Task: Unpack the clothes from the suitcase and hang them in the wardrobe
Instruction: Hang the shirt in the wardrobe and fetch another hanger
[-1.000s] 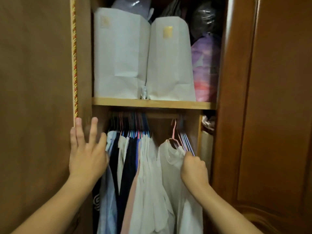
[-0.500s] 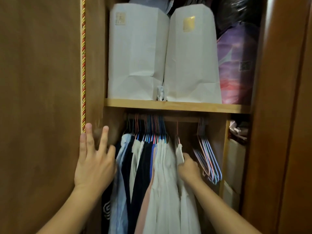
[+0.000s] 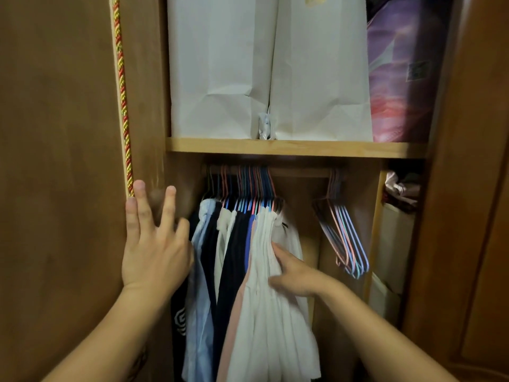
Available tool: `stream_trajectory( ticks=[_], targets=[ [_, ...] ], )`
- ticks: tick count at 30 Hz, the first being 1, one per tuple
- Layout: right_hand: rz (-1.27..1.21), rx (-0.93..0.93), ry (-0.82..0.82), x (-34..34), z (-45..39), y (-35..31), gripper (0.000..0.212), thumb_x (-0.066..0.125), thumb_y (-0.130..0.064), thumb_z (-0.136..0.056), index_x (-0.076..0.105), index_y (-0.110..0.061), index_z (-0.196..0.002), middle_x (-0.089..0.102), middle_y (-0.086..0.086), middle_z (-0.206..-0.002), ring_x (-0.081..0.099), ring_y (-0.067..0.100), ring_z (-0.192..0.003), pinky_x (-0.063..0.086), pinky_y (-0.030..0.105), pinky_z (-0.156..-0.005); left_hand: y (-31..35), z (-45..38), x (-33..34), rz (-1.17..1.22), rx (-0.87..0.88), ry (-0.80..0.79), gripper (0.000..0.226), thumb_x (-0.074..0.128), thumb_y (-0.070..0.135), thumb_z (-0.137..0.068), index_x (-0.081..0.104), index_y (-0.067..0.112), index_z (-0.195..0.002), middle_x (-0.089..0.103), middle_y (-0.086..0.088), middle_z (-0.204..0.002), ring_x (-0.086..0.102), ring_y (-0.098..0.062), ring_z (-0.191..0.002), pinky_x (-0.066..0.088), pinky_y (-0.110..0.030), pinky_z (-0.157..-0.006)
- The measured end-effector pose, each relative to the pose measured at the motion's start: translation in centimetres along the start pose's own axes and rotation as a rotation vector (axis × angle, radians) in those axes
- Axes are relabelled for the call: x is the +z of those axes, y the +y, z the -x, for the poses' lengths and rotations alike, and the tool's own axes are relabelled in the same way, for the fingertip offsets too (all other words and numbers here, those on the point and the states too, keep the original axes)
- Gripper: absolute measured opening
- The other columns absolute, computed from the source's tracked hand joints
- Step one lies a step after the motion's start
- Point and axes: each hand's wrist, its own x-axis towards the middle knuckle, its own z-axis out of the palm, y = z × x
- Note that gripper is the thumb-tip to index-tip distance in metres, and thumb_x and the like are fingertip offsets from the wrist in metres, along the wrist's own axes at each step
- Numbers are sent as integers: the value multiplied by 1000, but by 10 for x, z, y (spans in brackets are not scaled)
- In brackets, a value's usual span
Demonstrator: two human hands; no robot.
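Two hands reach into our wardrobe (image 3: 82,133). At its left edge a red-and-gold cord (image 3: 122,106) runs down the door. Our left hand (image 3: 154,249) rests just below the cord's end, fingers spread and straight, against the door edge and gripping nothing; its little-finger side is just beside the leftmost garment. Right of it, the clothes (image 3: 248,271) hang bunched at the left end of the rail (image 3: 300,172), under the shelf (image 3: 289,147): pale blue, navy, pink, then several white pieces. Our right hand (image 3: 294,274) touches the white shirt (image 3: 286,238) at the right end of that bunch, fingers mostly straight and pressed into the cloth, thumb below; we cannot tell whether it pinches the fabric. Further right, well apart from the clothes, bare hangers (image 3: 344,238) hang tilted near the rail's right end. On the shelf stand two white bags (image 3: 270,64) side by side, touching, with a purple bundle (image 3: 399,64) at the shelf's right end.
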Motion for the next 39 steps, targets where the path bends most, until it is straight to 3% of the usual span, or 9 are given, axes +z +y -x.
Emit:
stream_trajectory(
  ticks=[2, 6, 10, 14, 19, 29, 32, 35, 39],
  targets=[
    [299, 140, 131, -1, 16, 24, 71, 61, -24, -87, 34, -26, -153, 37, -5, -150, 35, 19, -139, 32, 40, -117, 0, 0, 0, 11, -7, 7, 28, 47, 27, -85, 64, 7, -77, 29, -28, -159, -6, -65, -144, 5, -69, -120],
    [1122, 340, 622, -35, 32, 39, 32, 54, -10, -82, 63, -11, -113, 54, 13, -110, 48, 33, -101, 39, 43, -83, 1, -1, -2, 31, -16, 2, 28, 47, 27, -83, 65, 6, -76, 31, -28, -158, -8, -65, -144, 2, -68, -120],
    [1278, 460, 519, -68, 27, 42, 39, 46, -13, -96, 49, -4, -134, 55, 11, -117, 53, 29, -104, 40, 37, -84, 0, -1, -3, 36, -11, -25, 26, 50, 25, -82, 65, 6, -75, 33, -28, -157, -8, -64, -144, 3, -68, -120],
    [1189, 465, 510, -70, 21, 36, 26, 82, -3, -68, 69, 5, -89, 63, 16, -76, 65, 33, -63, 52, 37, -55, -2, -1, -7, 56, -11, -51, 19, 69, 23, -75, 65, 4, -75, 35, -29, -156, -5, -63, -145, 5, -70, -119],
    [1113, 408, 556, -72, 17, 20, 46, 45, -3, -96, 39, 5, -141, 69, 11, -117, 70, 31, -104, 54, 36, -81, -1, -1, -9, 59, -10, -72, 19, 68, 23, -75, 66, 4, -75, 34, -30, -155, -4, -64, -145, 3, -70, -119],
    [964, 291, 702, -28, 50, -6, 46, 47, -1, -94, 44, -3, -140, 72, 9, -92, 72, 32, -81, 55, 40, -67, 0, -2, -14, 63, -14, -179, 36, 40, 27, -85, 67, 4, -79, 33, -29, -157, -7, -63, -145, 1, -70, -119],
    [927, 274, 766, 1, 95, -2, 41, 58, -4, -90, 54, -4, -131, 71, 8, -79, 71, 30, -66, 50, 35, -54, 8, 2, -24, 131, -65, -222, 26, 54, 25, -83, 70, 5, -87, 27, -28, -160, -8, -60, -147, -3, -67, -120],
    [894, 281, 868, 43, 155, 19, 51, 82, -4, -67, 67, -5, -116, 62, 4, -57, 61, 27, -44, 40, 28, -38, 44, 29, -28, 332, -37, -235, 27, 66, 20, -77, 70, 4, -98, 34, -29, -155, 7, -56, -148, 0, -61, -123],
    [669, 331, 884, 136, 261, 53, 39, 66, -16, -83, 62, -8, -121, 66, 5, -69, 65, 29, -57, 47, 35, -43, 134, 117, -28, 740, 139, -356, 31, 54, 19, -75, 71, 4, -96, 54, -26, -132, 40, -50, -131, 28, -58, -116]
  ],
)
